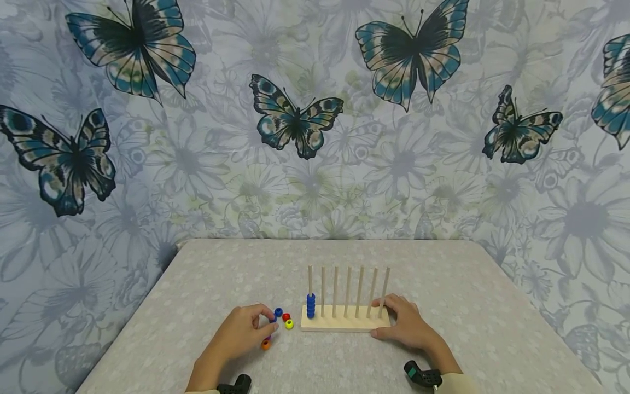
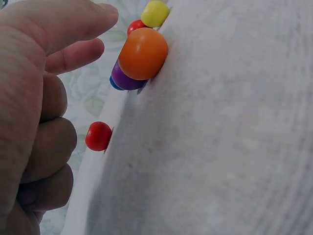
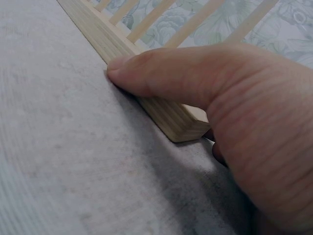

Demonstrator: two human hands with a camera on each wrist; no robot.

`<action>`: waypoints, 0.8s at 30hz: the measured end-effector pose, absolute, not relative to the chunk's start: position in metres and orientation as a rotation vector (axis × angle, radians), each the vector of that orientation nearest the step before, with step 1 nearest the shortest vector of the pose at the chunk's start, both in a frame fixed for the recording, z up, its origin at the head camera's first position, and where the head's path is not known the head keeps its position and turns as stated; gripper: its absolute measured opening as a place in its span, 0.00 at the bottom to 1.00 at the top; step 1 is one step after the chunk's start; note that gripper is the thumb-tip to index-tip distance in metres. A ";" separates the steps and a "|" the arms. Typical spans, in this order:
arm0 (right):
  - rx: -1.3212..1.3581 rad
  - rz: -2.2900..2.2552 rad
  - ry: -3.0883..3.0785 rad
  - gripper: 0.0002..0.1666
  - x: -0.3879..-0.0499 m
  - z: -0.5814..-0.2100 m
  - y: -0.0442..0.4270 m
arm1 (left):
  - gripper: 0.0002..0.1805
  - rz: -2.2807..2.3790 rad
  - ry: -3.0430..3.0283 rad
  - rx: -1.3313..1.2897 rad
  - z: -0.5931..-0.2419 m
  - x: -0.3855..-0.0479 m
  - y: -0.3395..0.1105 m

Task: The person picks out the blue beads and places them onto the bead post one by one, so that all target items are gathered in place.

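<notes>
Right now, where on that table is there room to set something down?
Bare table lies behind the pegged stand, to the right of the right hand, and in front of the stand between the hands. It's crowded beside the left hand, where loose beads lie.

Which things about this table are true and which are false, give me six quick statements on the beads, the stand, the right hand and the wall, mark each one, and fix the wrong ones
1. The right hand grips one end of the wooden stand. True.
2. The stack of blue beads is on the rod nearest that hand. False: it is on the rod at the opposite end.
3. The stand has seven rods. True.
4. The yellow bead is threaded on the stand. False: it lies on the table.
5. The orange bead lies on the table. True.
6. The wall is plain. False: it shows butterflies.
</notes>
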State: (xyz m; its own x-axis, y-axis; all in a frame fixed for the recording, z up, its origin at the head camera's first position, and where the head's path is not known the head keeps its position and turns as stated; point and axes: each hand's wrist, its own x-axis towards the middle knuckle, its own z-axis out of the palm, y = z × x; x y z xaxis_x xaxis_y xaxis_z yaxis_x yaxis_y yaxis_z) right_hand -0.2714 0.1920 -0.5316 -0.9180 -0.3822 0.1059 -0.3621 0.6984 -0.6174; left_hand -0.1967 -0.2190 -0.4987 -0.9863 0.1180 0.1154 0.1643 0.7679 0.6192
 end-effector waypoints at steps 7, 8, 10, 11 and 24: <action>-0.641 -1.030 2.869 0.33 -0.270 -0.530 0.191 | 0.05 -0.992 -2.898 -0.265 -0.497 -0.195 -0.217; -0.645 -1.032 2.872 0.33 -0.270 -0.530 0.191 | 0.05 -0.989 -2.897 -0.268 -0.497 -0.195 -0.217; -0.649 -1.031 2.874 0.33 -0.270 -0.530 0.191 | 0.06 -0.985 -2.896 -0.272 -0.497 -0.195 -0.216; -0.652 -1.031 2.874 0.33 -0.270 -0.530 0.191 | 0.06 -0.981 -2.897 -0.272 -0.497 -0.194 -0.216; -0.639 -1.049 2.858 0.34 -0.268 -0.526 0.191 | 0.06 -0.985 -2.911 -0.293 -0.504 -0.197 -0.217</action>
State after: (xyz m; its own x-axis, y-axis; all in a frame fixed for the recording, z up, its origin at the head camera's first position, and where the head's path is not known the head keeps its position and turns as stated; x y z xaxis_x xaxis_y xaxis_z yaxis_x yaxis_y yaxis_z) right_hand -0.2678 0.1910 -0.5263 -0.9150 -0.3881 0.1099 -0.3670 0.6882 -0.6259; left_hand -0.1974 -0.2165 -0.5039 -0.9805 0.1613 0.1120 0.1961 0.7786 0.5961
